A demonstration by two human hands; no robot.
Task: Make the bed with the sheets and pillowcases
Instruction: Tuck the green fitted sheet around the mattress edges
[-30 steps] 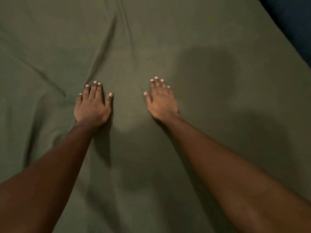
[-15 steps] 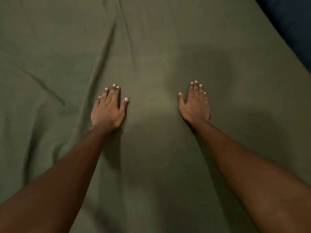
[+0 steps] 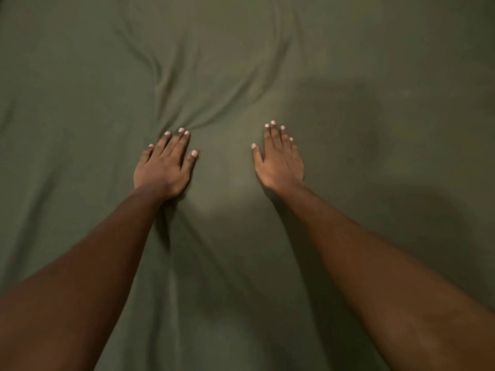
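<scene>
Olive-green fabric sheet point(image 3: 80, 108) fills the whole head-camera view, spread over a bed that it hides completely; its edges are cut off by the frame on every side. Both hands lie flat on it near the middle, palms down, with a strip of bare cloth between them. The left hand point(image 3: 164, 167) has straight fingers point(image 3: 175, 143) held close together and the thumb angled out to the right; it holds nothing and rests on the cloth. The right hand point(image 3: 280, 163) lies the same way, fingers straight and slightly spread, thumb pointing toward the left hand, gripping nothing. The palms are hidden against the fabric, so how hard they press cannot be told. A fan of soft creases point(image 3: 182, 84) rises from just beyond the left fingertips toward the top of the view, and a long fold point(image 3: 171, 236) runs beside the left forearm point(image 3: 88, 277) toward the bottom edge. The right forearm point(image 3: 388, 277) crosses the lower right; both arms are cut off at the bottom corners. Cloth right of the right hand lies smoother, with a dark shadow patch point(image 3: 348, 124) on it. Light is dim and the picture soft, so the weave is hard to make out, and the room around the bed lies outside the view.
</scene>
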